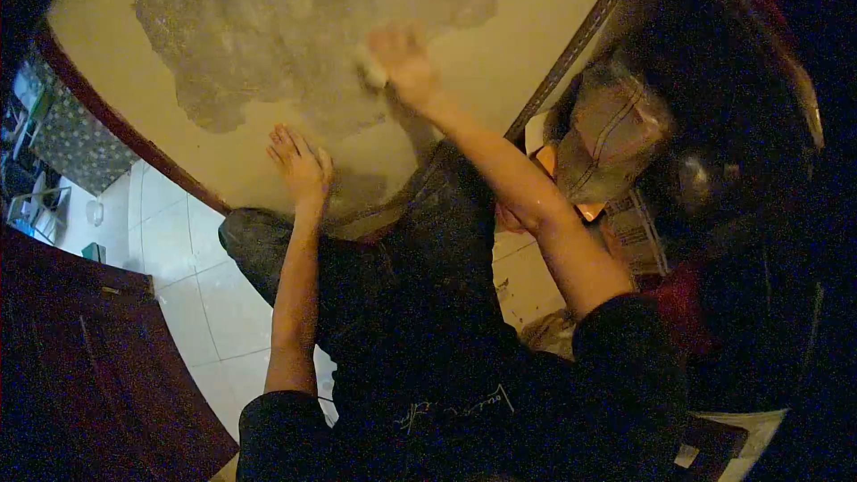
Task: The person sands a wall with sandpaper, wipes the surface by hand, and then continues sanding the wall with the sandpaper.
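Observation:
My right hand (403, 62) is raised against a yellow wall (500, 54) and grips a small pale pad (370, 74), pressed at the lower edge of a large grey patch (295, 18) where the paint is gone. The hand is blurred. My left hand (299, 165) lies flat on the painted wall below the patch, fingers spread, holding nothing. Both forearms are bare, with dark sleeves pushed up. My dark trousers and a knee (259, 245) show below.
A dark red skirting band (116, 120) runs along the wall's foot above white floor tiles (196, 286). A dark wooden cabinet (80, 357) stands at the left. A clear plastic container (607, 138) and printed paper (636, 232) sit at the right.

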Demonstrator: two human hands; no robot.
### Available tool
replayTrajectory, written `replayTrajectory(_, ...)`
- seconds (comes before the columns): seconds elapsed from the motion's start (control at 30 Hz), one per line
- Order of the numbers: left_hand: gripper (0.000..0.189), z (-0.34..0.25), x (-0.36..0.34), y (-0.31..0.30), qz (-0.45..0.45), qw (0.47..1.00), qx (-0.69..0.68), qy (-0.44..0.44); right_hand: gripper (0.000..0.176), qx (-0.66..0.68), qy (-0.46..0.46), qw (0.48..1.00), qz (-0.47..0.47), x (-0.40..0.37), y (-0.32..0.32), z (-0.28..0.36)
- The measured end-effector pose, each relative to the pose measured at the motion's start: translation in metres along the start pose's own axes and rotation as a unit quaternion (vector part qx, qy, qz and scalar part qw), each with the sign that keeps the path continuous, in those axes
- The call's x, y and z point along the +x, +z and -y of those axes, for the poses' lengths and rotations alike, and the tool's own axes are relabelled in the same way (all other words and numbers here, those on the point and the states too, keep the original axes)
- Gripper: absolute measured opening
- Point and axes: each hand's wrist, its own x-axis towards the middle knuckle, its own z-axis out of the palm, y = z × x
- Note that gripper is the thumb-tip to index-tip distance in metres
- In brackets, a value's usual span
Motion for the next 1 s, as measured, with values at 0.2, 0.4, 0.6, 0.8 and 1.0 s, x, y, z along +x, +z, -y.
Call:
replayTrajectory(0.2,0.074,0.005,0.002,0.003,0.0,1.0,-0.026,0.011,0.059,-0.05,-0.229,0.957,0.171,-0.011,0.009,-0.036)
replayTrajectory(0.4,0.074,-0.002,0.003,0.002,-0.005,1.0,-0.012,0.013,0.054,0.0,-0.018,0.993,-0.121,0.064,-0.025,-0.041)
replayTrajectory(0.6,0.075,0.0,0.006,-0.002,-0.018,1.0,-0.018,0.012,0.055,0.025,-0.342,0.92,0.192,-0.038,0.002,-0.024)
replayTrajectory(0.8,0.076,0.002,0.001,0.001,0.007,1.0,-0.009,0.006,0.056,-0.034,-0.122,0.988,0.087,0.032,-0.013,-0.049)
replayTrajectory(1.0,0.076,-0.003,0.003,0.001,-0.002,1.0,-0.011,0.009,0.065,0.013,-0.092,0.989,0.115,-0.007,0.014,-0.004)
